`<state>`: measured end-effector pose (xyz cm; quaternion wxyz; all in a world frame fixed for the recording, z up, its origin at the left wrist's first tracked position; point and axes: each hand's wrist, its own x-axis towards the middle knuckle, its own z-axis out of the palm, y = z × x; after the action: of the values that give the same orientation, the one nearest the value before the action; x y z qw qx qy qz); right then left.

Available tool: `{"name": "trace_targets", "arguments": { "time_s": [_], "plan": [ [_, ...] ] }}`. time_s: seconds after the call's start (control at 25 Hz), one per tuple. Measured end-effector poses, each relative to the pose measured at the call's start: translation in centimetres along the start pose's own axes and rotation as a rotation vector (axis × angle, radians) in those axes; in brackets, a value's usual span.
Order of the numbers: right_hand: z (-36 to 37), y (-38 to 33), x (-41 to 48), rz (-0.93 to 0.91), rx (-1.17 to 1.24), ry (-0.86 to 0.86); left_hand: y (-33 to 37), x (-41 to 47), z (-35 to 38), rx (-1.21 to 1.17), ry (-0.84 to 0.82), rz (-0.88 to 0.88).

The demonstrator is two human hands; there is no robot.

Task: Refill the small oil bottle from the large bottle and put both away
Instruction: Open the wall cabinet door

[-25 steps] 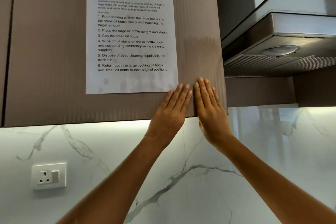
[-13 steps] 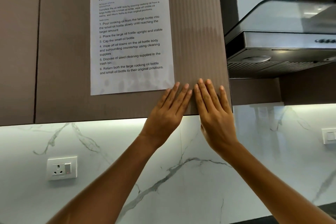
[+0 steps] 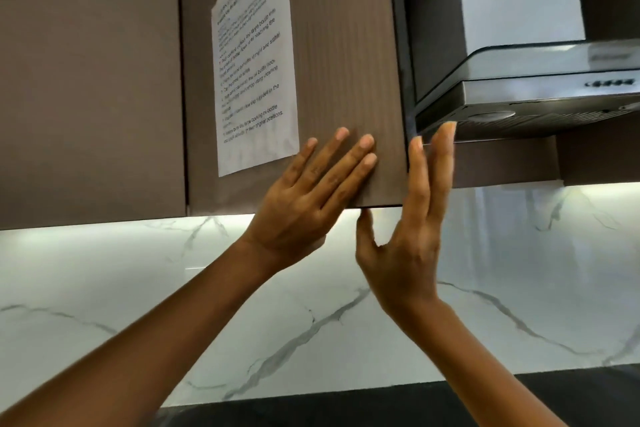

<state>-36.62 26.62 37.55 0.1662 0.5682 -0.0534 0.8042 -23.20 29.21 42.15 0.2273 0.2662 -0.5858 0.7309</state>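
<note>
We lay our left hand (image 3: 301,204) flat on the cupboard door (image 3: 346,62), fingers straight and spread, just beside the lower corner of the printed sheet (image 3: 252,73) stuck there. Our right hand (image 3: 408,239) stands upright at the door's right edge, near the range hood (image 3: 536,90), fingers straight and gripping nothing, thumb touching the door's bottom corner.

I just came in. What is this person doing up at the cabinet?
A person is working at the lower right corner of an upper cabinet door with both bare hands. The left hand lies flat on the door's front, next to a taped printed sheet. The right hand stands at the door's right edge, fingers straight, thumb under the bottom edge, as if to pull it open. A range hood hangs just to the right. Neither oil bottle is in view.
</note>
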Motion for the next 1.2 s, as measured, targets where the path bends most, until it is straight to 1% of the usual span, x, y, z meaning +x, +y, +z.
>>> {"name": "trace_targets", "arguments": {
  "time_s": [0.08, 0.16, 0.24, 0.36, 0.48, 0.6, 0.76, 0.88, 1.04, 1.2],
  "plan": [
    [0.2, -3.2, 0.1, 0.046, 0.157, 0.002, -0.1, 1.2, -4.0, -0.039, 0.039, 0.003],
    [0.7, -6.4, 0.1, 0.118, 0.293, 0.012, -1.3, 2.6, -8.3, -0.059, 0.012, 0.070],
    [1.5, -9.2, -0.1, 0.162, 0.380, 0.021, -3.3, 3.7, -12.0, 0.012, -0.081, 0.228],
    [2.8, -12.8, -0.2, 0.230, 0.573, -0.028, -6.8, 4.0, -16.7, 0.110, -0.271, 0.424],
    [4.3, -15.8, -0.6, 0.288, 0.685, -0.088, -9.2, 3.7, -20.5, 0.207, -0.408, 0.522],
    [5.7, -18.8, -1.0, 0.280, 0.737, -0.148, -10.9, 3.4, -23.5, 0.283, -0.516, 0.576],
    [7.8, -21.6, -1.5, 0.274, 0.793, -0.235, -12.7, 2.6, -26.8, 0.363, -0.636, 0.586],
    [9.7, -23.4, -2.1, 0.268, 0.826, -0.278, -13.9, 1.1, -28.6, 0.411, -0.714, 0.543],
    [12.4, -24.9, -3.1, 0.173, 0.773, -0.329, -15.3, -1.6, -30.9, 0.413, -0.793, 0.432],
    [14.8, -26.3, -4.1, 0.102, 0.697, -0.353, -17.2, -4.3, -32.9, 0.389, -0.857, 0.402]
  ]
}}
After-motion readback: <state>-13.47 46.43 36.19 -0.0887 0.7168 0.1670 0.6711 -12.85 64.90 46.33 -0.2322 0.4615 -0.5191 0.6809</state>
